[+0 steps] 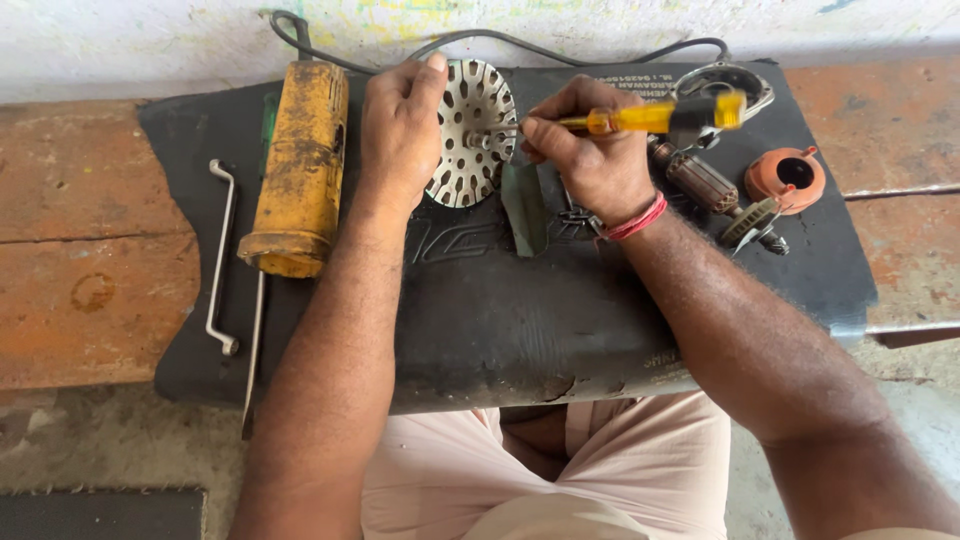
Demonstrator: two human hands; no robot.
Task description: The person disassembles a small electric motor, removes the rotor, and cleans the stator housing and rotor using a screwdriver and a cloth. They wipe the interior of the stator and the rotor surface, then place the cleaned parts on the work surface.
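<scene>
The left hand [400,130] is closed around the edge of a round perforated metal disc [478,130], holding it upright on the black rubber mat [500,320]. The right hand [590,160] grips a yellow-handled screwdriver [655,117], its tip at the centre of the disc. Left of the disc lies a yellow grinder body [300,165]. On the right lie a motor armature [705,185] and an orange cap [786,178].
</scene>
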